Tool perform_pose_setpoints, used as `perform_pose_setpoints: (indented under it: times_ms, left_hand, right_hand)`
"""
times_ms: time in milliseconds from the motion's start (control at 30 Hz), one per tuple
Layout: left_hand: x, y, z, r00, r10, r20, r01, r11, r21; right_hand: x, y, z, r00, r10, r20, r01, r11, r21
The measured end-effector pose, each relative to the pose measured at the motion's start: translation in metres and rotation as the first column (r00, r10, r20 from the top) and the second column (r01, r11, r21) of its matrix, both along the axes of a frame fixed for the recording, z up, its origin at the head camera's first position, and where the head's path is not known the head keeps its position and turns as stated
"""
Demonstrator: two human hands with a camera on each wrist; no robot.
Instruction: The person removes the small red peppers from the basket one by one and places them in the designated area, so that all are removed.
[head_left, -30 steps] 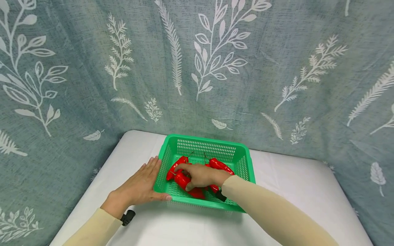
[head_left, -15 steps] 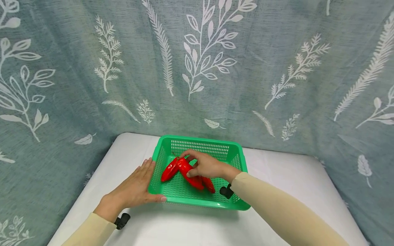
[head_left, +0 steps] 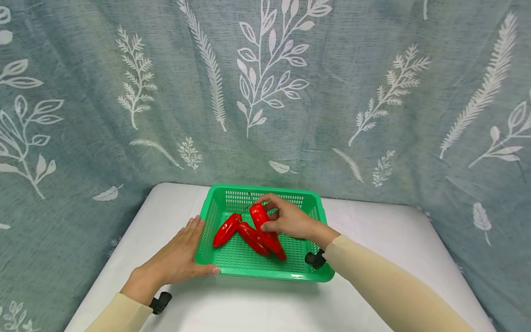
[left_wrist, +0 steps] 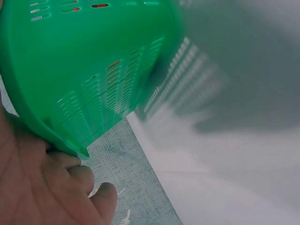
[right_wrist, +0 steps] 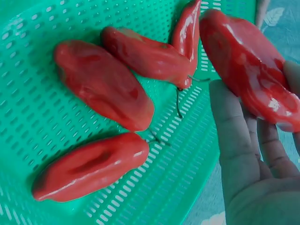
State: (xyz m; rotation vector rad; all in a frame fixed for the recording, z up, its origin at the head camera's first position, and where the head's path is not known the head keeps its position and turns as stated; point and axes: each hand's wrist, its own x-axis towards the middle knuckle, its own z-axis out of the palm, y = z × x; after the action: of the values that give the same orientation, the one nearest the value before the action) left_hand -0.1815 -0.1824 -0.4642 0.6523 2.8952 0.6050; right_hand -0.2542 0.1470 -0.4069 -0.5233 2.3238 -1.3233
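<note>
A green plastic basket [head_left: 265,273] with slotted walls holds several glossy red peppers. My right hand [head_left: 286,219] is over it, gripping a red pepper [head_left: 259,216] between thumb and fingers; in the right wrist view the held pepper [right_wrist: 248,65] appears above the basket floor. Beneath and beside it lie other peppers, one at the left [head_left: 227,230] and another in the middle [head_left: 252,239]. My left hand [head_left: 172,258] rests against the basket's left corner, fingers straight along the side and thumb on the front rim. The left wrist view shows its palm [left_wrist: 37,187] beside the basket wall [left_wrist: 93,56].
The basket stands on a white-covered table [head_left: 373,249]. A grey-green curtain [head_left: 186,83] with white leaf prints hangs behind and at both sides. A small black camera [head_left: 161,303] sits on the left wrist, another [head_left: 315,259] on the right.
My right hand has moved slightly right and back with the pepper in its grip, uncovering a pepper in the middle. The left hand has stayed at the basket's corner. The head view has shifted a little.
</note>
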Motion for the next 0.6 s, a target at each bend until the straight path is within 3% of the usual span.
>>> perform_pose_setpoints:
  times_ms: [600]
  left_hand:
    - [0.002, 0.003, 0.001, 1.000, -0.002, -0.004, 0.003, 1.000, 0.030]
  right_hand:
    - [0.011, 0.064, 0.005, 0.971, -0.224, -0.087, 0.220, 0.974, -0.047]
